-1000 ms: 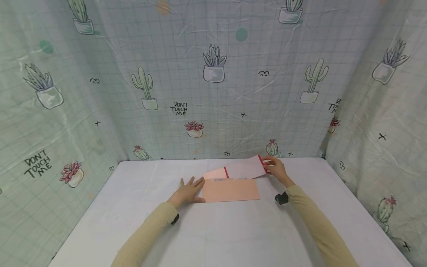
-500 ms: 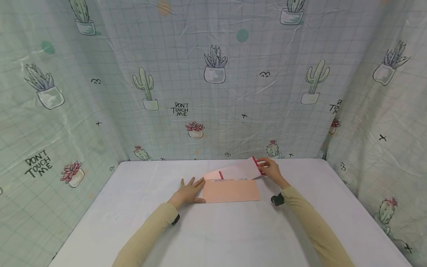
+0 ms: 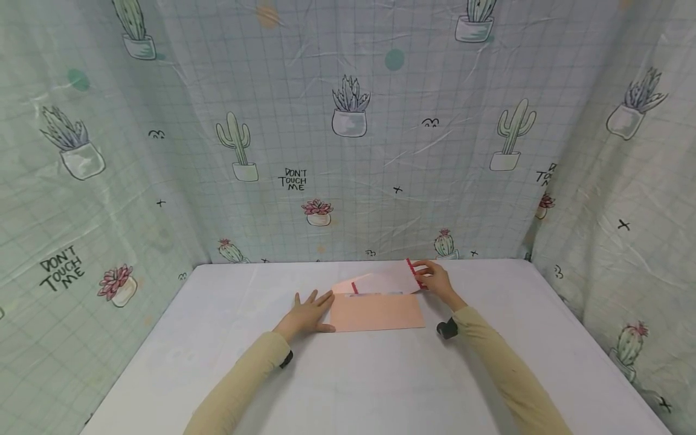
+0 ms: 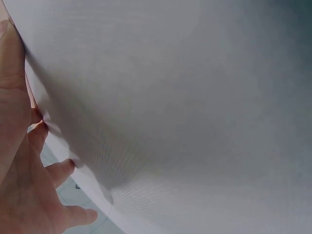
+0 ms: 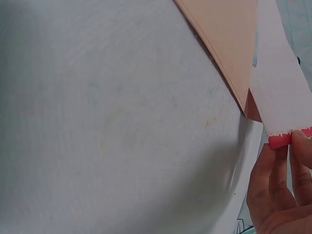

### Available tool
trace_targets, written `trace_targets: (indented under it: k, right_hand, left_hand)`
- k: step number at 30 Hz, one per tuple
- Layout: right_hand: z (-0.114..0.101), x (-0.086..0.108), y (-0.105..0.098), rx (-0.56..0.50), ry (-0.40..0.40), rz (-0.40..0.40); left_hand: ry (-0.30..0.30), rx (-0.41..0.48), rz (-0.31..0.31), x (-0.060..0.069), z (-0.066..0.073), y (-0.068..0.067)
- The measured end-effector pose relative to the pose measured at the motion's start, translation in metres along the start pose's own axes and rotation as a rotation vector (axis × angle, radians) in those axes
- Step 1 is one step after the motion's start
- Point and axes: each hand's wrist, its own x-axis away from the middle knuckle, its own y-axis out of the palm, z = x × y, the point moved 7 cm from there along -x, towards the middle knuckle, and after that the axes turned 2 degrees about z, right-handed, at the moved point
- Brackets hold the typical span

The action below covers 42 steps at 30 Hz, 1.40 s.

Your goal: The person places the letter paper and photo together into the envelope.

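A peach envelope [image 3: 377, 313] lies flat near the back middle of the table, its flap [image 3: 345, 285] spread toward the wall. My left hand [image 3: 306, 315] rests on its left end, fingers spread. Between thumb and fingers, my right hand [image 3: 437, 281] pinches the red right end of a pale paper sheet [image 3: 387, 280]. Slanting over the flap, the sheet has its lower edge at the envelope's top opening; how much is inside is hidden. The right wrist view shows the red strip [image 5: 279, 141] under my thumb, beside the envelope's corner [image 5: 239, 97].
White cloth covers the table [image 3: 375, 380], whose back edge lies close behind the sheet. A curtain [image 3: 370, 163] printed with potted cacti hangs at the back and both sides. A small black device [image 3: 447, 329] sits at my right wrist.
My right hand has moved left and slightly toward me, carrying the sheet with it. The sheet's left red end has slid left and lower, showing less above the envelope. My left hand has stayed put.
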Motion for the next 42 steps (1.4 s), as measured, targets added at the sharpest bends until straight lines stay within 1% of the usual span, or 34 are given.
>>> trace_targets:
  k: [2,5,7,11,18,27,34,42]
  right_hand:
    - [0.0,0.0,0.001,-0.003,-0.016,0.002]
    - [-0.001,-0.001,0.003,-0.004,-0.01,0.007]
    - [-0.003,0.0,0.005,0.015,0.015,0.007]
    - [-0.005,0.0,0.008,0.011,0.023,-0.005]
    - [-0.006,0.0,0.015,0.025,0.022,-0.008]
    - [-0.007,0.0,0.019,0.029,0.036,0.003]
    - [-0.005,-0.003,0.028,0.025,0.041,-0.033]
    - [-0.002,-0.005,0.032,0.033,0.094,-0.061]
  left_hand:
    - [0.001,-0.002,0.001,0.0,0.0,0.001]
    - [0.004,-0.009,0.003,-0.001,0.0,0.001]
    - [0.007,-0.016,0.007,0.0,0.0,0.0]
    - [0.011,-0.031,0.01,0.0,0.001,-0.002]
    - [0.015,-0.016,0.009,0.002,0.002,-0.004]
    - [0.009,-0.023,0.001,0.0,-0.001,0.0]
    - [0.015,-0.034,0.004,-0.002,-0.001,0.0]
    - [0.008,-0.007,0.006,-0.001,0.001,-0.003]
